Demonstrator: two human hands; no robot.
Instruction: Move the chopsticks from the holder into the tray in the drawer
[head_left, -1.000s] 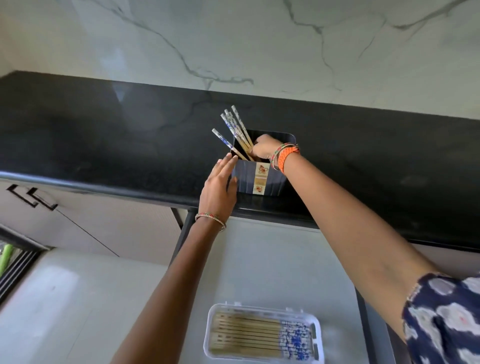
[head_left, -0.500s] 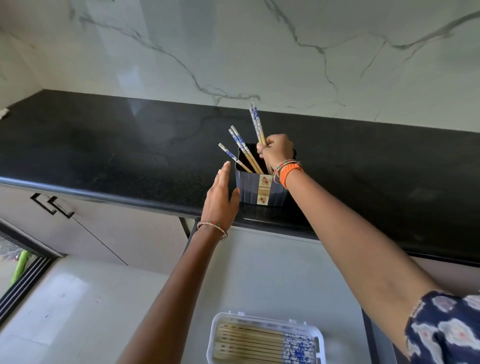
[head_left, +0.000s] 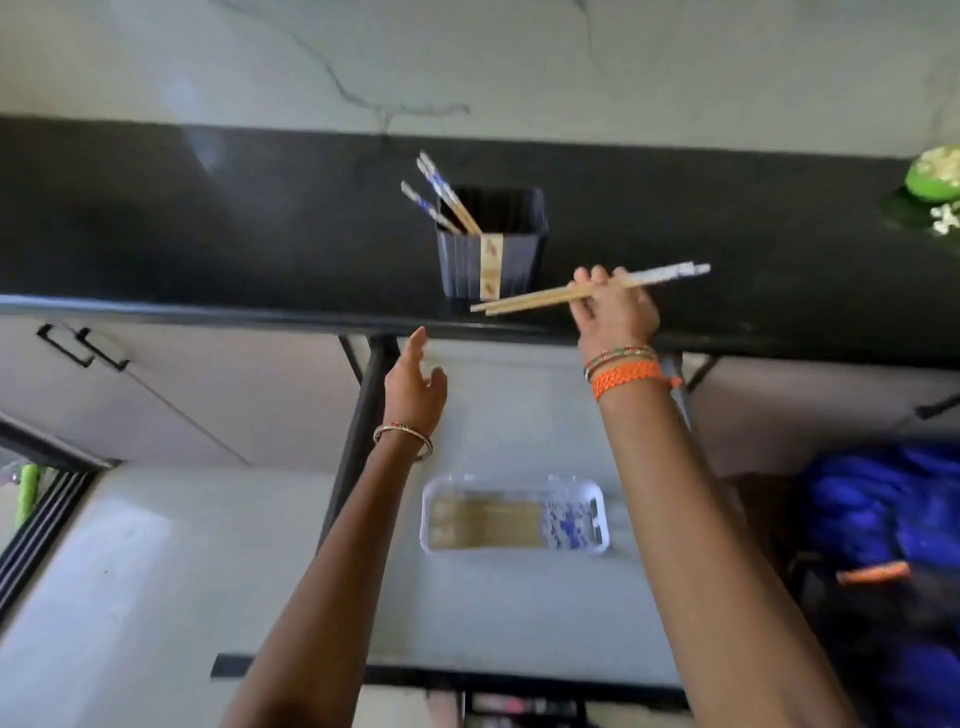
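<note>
The right hand (head_left: 613, 306) pinches a pair of chopsticks (head_left: 587, 289) near their middle, held almost level over the front edge of the table (head_left: 208, 249), just right of the dark holder (head_left: 491, 249). The left hand (head_left: 415, 387) hangs spread and empty below the table's edge. A few more sticks (head_left: 441, 197) lean in the holder, and the tray (head_left: 511, 514) sits in the open drawer (head_left: 260, 545) below, already lined with chopsticks.

The risk, I'd say, is the loose pinch — two thin sticks held at one point could scissor apart or slip on the way down and land in the drawer beside the tray. Set down crosswise, they would also ride up over those already lying there.

Half a second ago the right hand was at the holder's mouth with the pair upright; now it has drawn them out and swung them flat — and the left hand, which steadied the holder's side, has dropped away.
</note>
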